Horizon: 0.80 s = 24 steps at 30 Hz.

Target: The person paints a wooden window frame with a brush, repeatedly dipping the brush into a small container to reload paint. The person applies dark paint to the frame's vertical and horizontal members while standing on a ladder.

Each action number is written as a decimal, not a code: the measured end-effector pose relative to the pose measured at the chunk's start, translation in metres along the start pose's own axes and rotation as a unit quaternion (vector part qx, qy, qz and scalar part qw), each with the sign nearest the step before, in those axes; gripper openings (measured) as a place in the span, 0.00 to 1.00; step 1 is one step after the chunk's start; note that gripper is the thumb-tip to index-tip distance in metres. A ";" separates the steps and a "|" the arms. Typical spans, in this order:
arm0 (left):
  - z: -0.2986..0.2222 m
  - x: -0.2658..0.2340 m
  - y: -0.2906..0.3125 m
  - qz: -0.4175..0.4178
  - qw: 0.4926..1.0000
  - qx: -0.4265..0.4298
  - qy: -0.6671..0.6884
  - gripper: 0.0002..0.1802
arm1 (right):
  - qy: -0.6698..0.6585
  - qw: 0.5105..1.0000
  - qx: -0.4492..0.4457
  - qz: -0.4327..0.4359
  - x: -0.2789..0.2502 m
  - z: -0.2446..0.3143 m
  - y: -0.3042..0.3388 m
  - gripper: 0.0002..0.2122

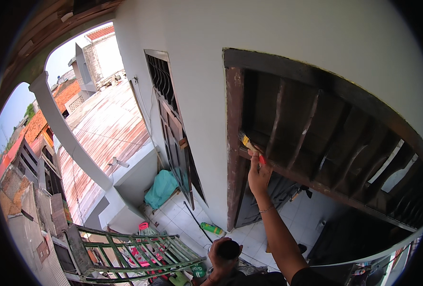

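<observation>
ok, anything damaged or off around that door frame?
Yes: the dark door frame has worn, patchy paint, pale along its left post. The right hand holds a paintbrush against it; the left hand holds a dark can. Below, a green bottle lies tipped on the tiled floor.

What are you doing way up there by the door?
A person is up high on a balcony. Their right hand holds a paintbrush with a red handle, its bristles against the dark wooden door frame, just under the slatted vent above the doorway. Their left hand holds a small dark round container low down. Far below is a white tiled floor.
</observation>
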<state>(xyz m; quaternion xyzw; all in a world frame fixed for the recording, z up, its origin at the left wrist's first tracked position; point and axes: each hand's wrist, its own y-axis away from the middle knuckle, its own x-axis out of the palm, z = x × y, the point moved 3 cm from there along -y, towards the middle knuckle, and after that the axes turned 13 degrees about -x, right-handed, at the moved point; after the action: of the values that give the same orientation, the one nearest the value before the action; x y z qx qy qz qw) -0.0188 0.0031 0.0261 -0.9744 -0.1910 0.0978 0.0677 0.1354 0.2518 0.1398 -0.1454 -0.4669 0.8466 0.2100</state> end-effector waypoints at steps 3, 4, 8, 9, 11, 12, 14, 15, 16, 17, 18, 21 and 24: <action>-0.001 -0.002 -0.003 0.009 0.999 0.019 -0.030 0.30 | 0.057 0.997 0.044 -0.025 -0.004 0.000 -0.020 0.16; -0.001 -0.002 -0.001 0.018 0.999 0.010 -0.027 0.29 | 0.034 0.998 0.056 -0.014 -0.002 -0.007 -0.017 0.16; 0.001 -0.004 -0.001 0.013 1.000 -0.015 -0.006 0.30 | -0.022 0.999 0.028 -0.016 0.010 -0.017 -0.010 0.18; 0.002 -0.006 -0.001 0.003 1.000 -0.022 0.001 0.30 | -0.016 0.999 0.032 -0.033 0.008 -0.016 -0.009 0.18; 0.008 -0.005 0.000 0.007 1.000 -0.024 0.007 0.30 | 0.007 0.998 0.053 -0.028 0.001 -0.021 -0.006 0.17; 0.010 -0.004 0.000 0.009 1.000 -0.025 0.010 0.30 | 0.018 0.998 0.067 -0.008 0.003 -0.028 -0.012 0.17; 0.007 -0.004 -0.001 0.014 1.000 -0.018 0.016 0.30 | 0.013 0.998 0.057 0.014 0.005 -0.024 -0.013 0.17; 0.007 -0.004 0.000 0.017 1.000 -0.014 0.018 0.31 | 0.000 0.999 0.033 0.017 0.005 -0.019 -0.010 0.17; 0.007 -0.004 -0.001 0.017 1.000 -0.016 0.015 0.31 | -0.013 1.000 0.007 0.019 0.006 -0.012 -0.009 0.17; 0.008 -0.005 0.000 0.017 1.000 -0.019 0.012 0.31 | -0.030 0.998 0.037 -0.033 0.004 -0.008 -0.007 0.16; 0.009 -0.005 -0.001 0.016 1.000 -0.021 0.008 0.31 | 0.011 0.999 0.027 -0.028 0.004 -0.009 -0.012 0.16; 0.010 -0.002 -0.002 0.026 0.999 -0.024 0.023 0.31 | 0.118 0.993 -0.009 0.001 0.000 -0.015 -0.013 0.14; 0.015 -0.002 -0.002 0.027 0.999 -0.031 0.012 0.31 | 0.132 0.990 -0.040 0.022 0.004 -0.016 -0.005 0.13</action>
<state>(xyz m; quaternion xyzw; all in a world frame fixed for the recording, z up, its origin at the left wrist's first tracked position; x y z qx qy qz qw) -0.0245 0.0053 0.0125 -0.9818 -0.1671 0.0824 0.0374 0.1404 0.2676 0.1355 -0.2741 -0.4653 0.8051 0.2452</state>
